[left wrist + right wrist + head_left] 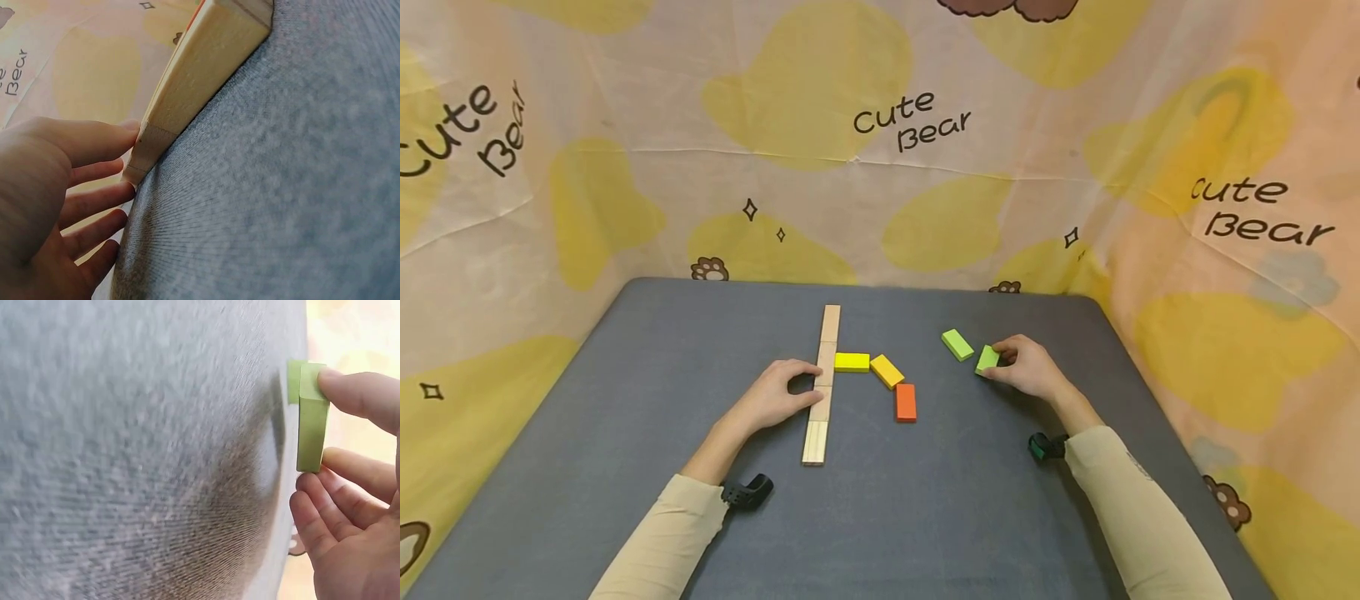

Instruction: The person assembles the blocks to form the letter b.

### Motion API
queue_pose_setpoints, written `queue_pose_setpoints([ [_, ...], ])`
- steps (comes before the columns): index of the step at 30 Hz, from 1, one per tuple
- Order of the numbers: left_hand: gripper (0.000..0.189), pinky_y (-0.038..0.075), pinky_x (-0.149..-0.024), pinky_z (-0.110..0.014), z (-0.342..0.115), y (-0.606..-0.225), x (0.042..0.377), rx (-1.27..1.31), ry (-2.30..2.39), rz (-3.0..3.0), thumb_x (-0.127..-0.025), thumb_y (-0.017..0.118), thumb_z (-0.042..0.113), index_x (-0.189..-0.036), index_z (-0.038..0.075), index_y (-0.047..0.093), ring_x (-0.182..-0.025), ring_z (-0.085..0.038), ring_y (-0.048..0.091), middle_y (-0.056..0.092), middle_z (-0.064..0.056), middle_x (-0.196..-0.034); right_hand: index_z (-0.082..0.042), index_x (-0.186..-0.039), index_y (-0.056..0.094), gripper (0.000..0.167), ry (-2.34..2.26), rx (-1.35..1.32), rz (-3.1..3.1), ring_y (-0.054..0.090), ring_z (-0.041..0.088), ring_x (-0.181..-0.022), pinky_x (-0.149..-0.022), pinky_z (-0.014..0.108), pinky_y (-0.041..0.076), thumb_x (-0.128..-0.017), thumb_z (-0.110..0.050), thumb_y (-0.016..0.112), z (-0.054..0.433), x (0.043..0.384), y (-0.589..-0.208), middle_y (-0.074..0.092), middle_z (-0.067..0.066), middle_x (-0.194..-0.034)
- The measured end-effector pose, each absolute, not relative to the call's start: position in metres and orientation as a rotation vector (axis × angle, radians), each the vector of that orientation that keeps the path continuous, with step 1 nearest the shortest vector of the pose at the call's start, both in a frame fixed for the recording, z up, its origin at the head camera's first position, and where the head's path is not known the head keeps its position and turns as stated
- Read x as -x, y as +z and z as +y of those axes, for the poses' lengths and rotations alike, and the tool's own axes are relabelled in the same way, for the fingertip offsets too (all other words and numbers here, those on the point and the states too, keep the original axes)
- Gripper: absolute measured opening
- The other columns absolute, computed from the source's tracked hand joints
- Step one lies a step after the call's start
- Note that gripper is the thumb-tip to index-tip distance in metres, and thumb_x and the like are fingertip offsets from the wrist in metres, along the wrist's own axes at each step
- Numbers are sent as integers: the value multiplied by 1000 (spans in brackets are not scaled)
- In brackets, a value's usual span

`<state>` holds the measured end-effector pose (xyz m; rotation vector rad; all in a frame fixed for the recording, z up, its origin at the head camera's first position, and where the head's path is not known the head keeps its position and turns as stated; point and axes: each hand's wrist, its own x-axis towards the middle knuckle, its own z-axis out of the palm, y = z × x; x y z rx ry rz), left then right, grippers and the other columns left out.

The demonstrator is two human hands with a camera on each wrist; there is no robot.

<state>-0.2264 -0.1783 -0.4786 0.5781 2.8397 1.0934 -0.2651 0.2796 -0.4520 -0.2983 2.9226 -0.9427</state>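
Observation:
A straight row of plain wooden blocks (813, 442) lies on the grey table. My left hand (777, 393) touches the row's left side with the thumb and forefinger tips; in the left wrist view the fingers of this hand (94, 201) look relaxed and spread. Between the thumb and fingers of my right hand (1032, 367) is a green block (987, 360), pinched. The right wrist view has this green block (312, 428) slightly tilted, with a second green one behind it. That other green block (957, 345) lies flat to the left of the held one.
From the row's right side, a yellow block (852, 362), an orange-yellow block (887, 372) and an orange block (906, 403) curve toward the front. A printed cloth (820, 225) hangs around the back and sides of the table.

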Motion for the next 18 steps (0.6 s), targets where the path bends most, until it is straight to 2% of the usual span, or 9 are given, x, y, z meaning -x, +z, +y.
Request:
queue_pose_setpoints([
  [18,45,36,-112,-57,-177,-476,225,-585,1092,2842,-94,74,29,-132,8,67,-133,-39,47,64,-13,-134,-2,-125,70,54,-1023,408,2939,61,31,-105,-91,50,52,-84,-35,84,262,238,-442,64,13,-121],
])
